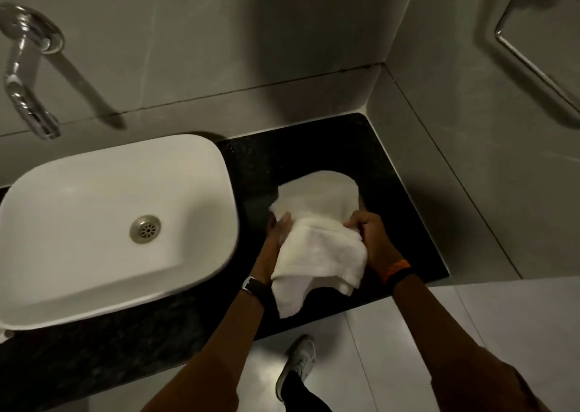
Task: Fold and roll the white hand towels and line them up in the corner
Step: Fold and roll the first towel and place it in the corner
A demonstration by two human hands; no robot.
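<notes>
At the far left a chrome tap juts from the grey tiled wall and hangs over a white, rounded basin, whose metal drain sits near its middle. The basin stands on a dark speckled bench that runs right into the corner where the two walls meet. Just right of the basin, the left hand comes up from below with a dark watch on its wrist. Its grip is clamped on the left edge of a white towel, the thumb lying on top of the cloth and the fingers hidden beneath it. The towel is over the bare right part of the bench, short of the corner, loosely bunched between both hands. Its far part rises in a blurred, rounded fold toward the wall, and whether that part touches the bench cannot be told. Its near part hangs in soft folds, with one corner drooping past the bench's front edge. On the towel's right edge the right hand has its grip closed too, fingers curled over the cloth, an orange and black band round the wrist. Below, between the forearms, a pale shoe stands on the light tiled floor. At the upper right a metal rail is fixed to the side wall.
</notes>
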